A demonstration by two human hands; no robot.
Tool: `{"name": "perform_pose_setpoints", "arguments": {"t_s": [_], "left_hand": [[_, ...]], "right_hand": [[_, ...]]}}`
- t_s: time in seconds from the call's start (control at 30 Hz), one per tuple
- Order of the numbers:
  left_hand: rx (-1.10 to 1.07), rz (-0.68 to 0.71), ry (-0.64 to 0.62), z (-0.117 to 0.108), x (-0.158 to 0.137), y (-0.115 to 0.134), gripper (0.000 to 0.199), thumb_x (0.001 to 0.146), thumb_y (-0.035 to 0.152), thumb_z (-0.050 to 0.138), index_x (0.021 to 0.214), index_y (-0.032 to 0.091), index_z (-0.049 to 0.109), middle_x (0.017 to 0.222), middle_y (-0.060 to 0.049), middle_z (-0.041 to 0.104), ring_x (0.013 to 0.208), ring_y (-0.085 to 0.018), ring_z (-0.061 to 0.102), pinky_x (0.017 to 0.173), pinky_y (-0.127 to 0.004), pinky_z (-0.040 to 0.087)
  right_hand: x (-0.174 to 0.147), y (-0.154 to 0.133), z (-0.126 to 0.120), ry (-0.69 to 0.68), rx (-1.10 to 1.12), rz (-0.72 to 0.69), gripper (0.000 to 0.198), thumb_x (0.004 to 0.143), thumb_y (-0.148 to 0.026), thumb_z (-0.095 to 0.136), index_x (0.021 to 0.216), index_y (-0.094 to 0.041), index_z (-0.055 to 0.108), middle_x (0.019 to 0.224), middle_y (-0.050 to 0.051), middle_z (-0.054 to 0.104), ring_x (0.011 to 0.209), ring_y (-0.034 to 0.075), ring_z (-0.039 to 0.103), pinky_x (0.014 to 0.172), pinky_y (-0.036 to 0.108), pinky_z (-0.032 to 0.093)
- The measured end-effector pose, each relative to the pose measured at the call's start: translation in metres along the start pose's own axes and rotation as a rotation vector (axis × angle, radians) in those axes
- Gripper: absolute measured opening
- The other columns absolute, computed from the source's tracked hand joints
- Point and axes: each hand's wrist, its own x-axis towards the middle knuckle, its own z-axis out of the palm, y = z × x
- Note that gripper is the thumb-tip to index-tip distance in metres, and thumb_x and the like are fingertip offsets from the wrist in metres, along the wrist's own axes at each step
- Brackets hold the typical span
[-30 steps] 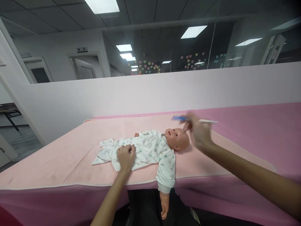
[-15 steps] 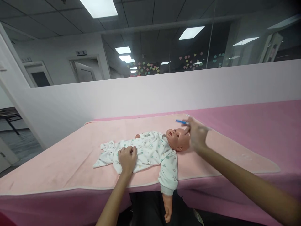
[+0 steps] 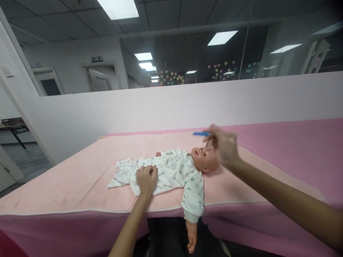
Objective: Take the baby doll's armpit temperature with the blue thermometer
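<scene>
A baby doll (image 3: pixel 171 171) in a white patterned sleepsuit lies on its back, its bare head (image 3: pixel 206 159) to the right. One doll arm (image 3: pixel 191 233) hangs over the table's front edge. My left hand (image 3: pixel 147 178) rests curled on the doll's lower body; what its fingers hold, if anything, is hidden. Above the doll's head, my right hand (image 3: pixel 223 142) is closed round a thin stick with a blue end (image 3: pixel 200 134). The blue end points left. Motion blurs this hand, and the stick's exact kind cannot be made out.
A peach blanket (image 3: pixel 80 178) with a pale edge lies under the doll, over a pink cover (image 3: pixel 294 150). Behind the table stands a low white wall (image 3: pixel 160 110) with glass above. My dark-clothed legs (image 3: pixel 168 235) are below the front edge.
My right hand has risen slightly, and the blue end of the stick has moved left and up. My left hand stays on the doll. The view has shifted a little.
</scene>
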Motion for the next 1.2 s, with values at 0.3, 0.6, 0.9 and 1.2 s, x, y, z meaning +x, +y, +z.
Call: {"name": "perform_pose_setpoints", "arguments": {"t_s": [0.3, 0.6, 0.9, 1.2], "left_hand": [[-0.018, -0.016, -0.013, 0.000, 0.000, 0.000, 0.032, 0.082, 0.029, 0.046, 0.052, 0.019, 0.044, 0.051, 0.001, 0.052, 0.062, -0.015, 0.045, 0.068, -0.029, 0.029], [-0.016, -0.014, -0.012, 0.002, 0.000, 0.000, 0.032, 0.082, 0.029, 0.046, 0.052, 0.019, 0.042, 0.050, 0.001, 0.051, 0.061, -0.015, 0.045, 0.068, -0.030, 0.029], [-0.016, 0.057, 0.057, -0.012, 0.002, 0.006, 0.018, 0.082, 0.028, 0.046, 0.068, 0.020, 0.054, 0.065, -0.002, 0.058, 0.068, -0.018, 0.049, 0.071, -0.032, 0.030], [-0.225, 0.320, -0.119, 0.015, 0.026, 0.098, 0.016, 0.085, 0.023, 0.042, 0.090, 0.021, 0.058, 0.086, -0.002, 0.061, 0.083, -0.017, 0.051, 0.077, -0.031, 0.033]], "right_hand": [[-0.004, 0.030, -0.001, -0.163, -0.076, 0.354, 0.021, 0.075, -0.031, 0.061, 0.063, -0.015, 0.059, 0.047, -0.001, 0.057, 0.037, 0.006, 0.048, 0.036, 0.015, 0.040], [-0.013, 0.086, -0.103, -0.097, -0.219, 0.655, 0.027, 0.081, -0.038, 0.054, 0.075, -0.012, 0.059, 0.047, 0.003, 0.057, 0.028, 0.003, 0.032, 0.026, 0.014, 0.022], [-0.027, 0.091, -0.152, 0.116, 0.043, 0.607, 0.006, 0.077, -0.023, 0.054, 0.079, -0.018, 0.055, 0.044, -0.007, 0.042, 0.026, 0.001, 0.016, 0.025, 0.014, 0.015], [-0.025, 0.088, -0.139, 0.235, -0.151, 0.362, 0.013, 0.069, -0.023, 0.061, 0.064, -0.017, 0.050, 0.044, -0.006, 0.042, 0.030, 0.002, 0.021, 0.028, 0.015, 0.016]]}}
